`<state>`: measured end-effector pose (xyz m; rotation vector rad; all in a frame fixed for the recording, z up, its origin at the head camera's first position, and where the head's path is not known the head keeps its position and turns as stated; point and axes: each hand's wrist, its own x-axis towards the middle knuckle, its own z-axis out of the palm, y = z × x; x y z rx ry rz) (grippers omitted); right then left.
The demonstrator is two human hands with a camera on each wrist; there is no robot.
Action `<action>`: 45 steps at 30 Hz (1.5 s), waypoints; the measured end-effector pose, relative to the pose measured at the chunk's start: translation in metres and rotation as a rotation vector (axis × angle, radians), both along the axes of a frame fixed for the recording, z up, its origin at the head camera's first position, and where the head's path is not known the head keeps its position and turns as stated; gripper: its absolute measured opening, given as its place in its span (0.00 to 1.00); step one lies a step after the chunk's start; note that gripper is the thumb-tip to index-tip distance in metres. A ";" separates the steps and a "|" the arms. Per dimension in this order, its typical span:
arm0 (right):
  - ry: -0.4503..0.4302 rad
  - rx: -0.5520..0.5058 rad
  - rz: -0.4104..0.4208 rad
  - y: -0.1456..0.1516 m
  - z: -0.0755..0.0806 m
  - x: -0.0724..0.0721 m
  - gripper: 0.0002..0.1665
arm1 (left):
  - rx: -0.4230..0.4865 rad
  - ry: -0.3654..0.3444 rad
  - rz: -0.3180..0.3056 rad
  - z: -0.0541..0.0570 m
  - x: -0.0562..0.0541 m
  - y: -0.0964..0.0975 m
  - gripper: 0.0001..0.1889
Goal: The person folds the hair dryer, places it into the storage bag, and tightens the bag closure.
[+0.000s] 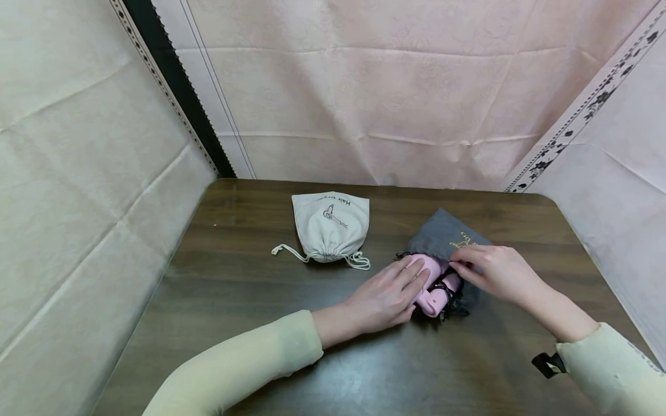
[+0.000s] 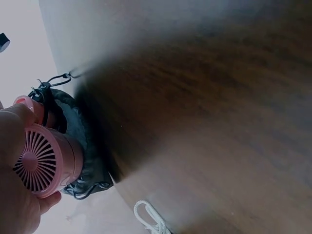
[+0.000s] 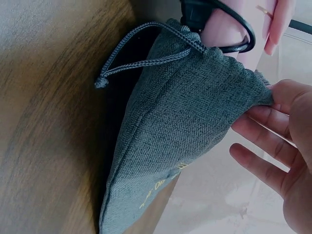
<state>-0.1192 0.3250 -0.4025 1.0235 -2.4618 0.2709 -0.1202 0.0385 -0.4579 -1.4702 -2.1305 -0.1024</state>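
Observation:
A pink hair dryer [image 1: 428, 271] with a slatted round grille and a black cord lies partly inside a dark grey drawstring pouch [image 1: 442, 234]. My left hand [image 1: 387, 294] grips the dryer's body from the left, fingers laid over it. In the left wrist view, part of the hand covers the dryer's edge beside the grille [image 2: 31, 163]. With thumb and forefinger, my right hand [image 1: 499, 271] pinches the rim of the pouch's mouth. The right wrist view shows the pouch fabric [image 3: 180, 112] drawn up at that pinch, while the dryer's handle and looped cord [image 3: 251, 36] stick out.
A white drawstring bag [image 1: 333, 222] printed with a hair dryer drawing lies to the left on the brown wooden table [image 1: 250, 231]. Its white cords [image 1: 358, 261] trail toward the front. Pale cloth sheets [image 1: 364, 104] hang behind and beside the table.

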 end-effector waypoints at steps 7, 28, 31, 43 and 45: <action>0.003 0.002 0.001 -0.001 -0.001 0.002 0.13 | 0.018 -0.054 0.011 -0.005 -0.003 0.003 0.35; -0.059 0.033 -0.062 0.000 -0.018 0.018 0.13 | 0.054 -0.135 0.048 -0.009 -0.009 0.008 0.36; -0.057 0.030 -0.057 0.002 -0.019 0.020 0.13 | 0.080 -0.136 0.041 -0.010 -0.011 0.009 0.36; -0.003 -0.046 -0.011 0.005 -0.020 0.018 0.01 | 0.080 -0.202 0.094 -0.004 -0.014 0.012 0.37; -0.007 -0.049 -0.015 0.004 -0.020 0.019 0.01 | 0.090 -0.206 0.099 -0.003 -0.014 0.013 0.37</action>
